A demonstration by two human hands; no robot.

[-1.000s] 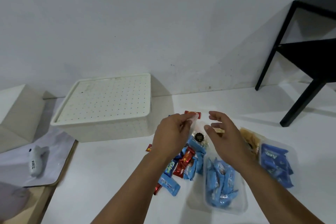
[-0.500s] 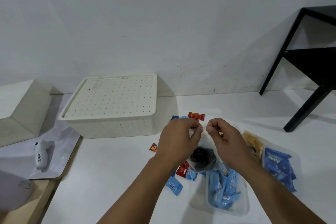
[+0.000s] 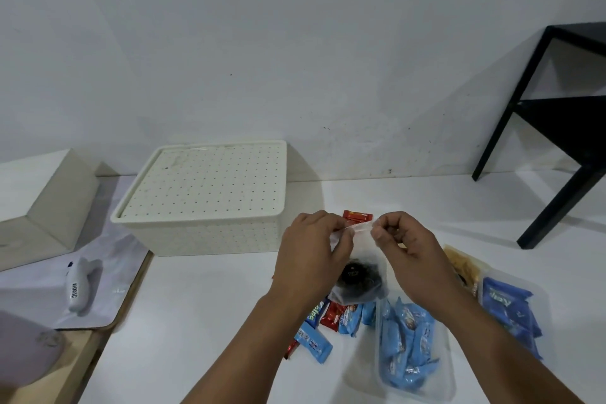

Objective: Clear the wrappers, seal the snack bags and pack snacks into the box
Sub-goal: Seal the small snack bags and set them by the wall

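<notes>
A small clear zip bag [image 3: 362, 267] with dark round snacks in it hangs above the white table. My left hand [image 3: 311, 252] pinches the left end of its top strip. My right hand [image 3: 403, 246] pinches the right end of the same strip. Under the bag lie several loose blue and red snack packs [image 3: 331, 321]. A clear bag of blue packs [image 3: 410, 348] lies below my right wrist. Another bag of blue packs [image 3: 510, 308] and a bag of yellow crisps [image 3: 464, 264] lie to the right. The cream perforated box [image 3: 210, 197] stands lidded at the back left.
A red snack pack [image 3: 357, 216] lies just behind my hands. On the left, a white handheld sealer [image 3: 80, 285] rests on a pale mat [image 3: 111, 275]. A cream block [image 3: 42, 207] stands at far left. A black frame table [image 3: 557, 128] stands at the right.
My right hand closed on the bag's top strip. Both hands lifted the bag and drew its top edge out taut between them. The camera view shifted a little.
</notes>
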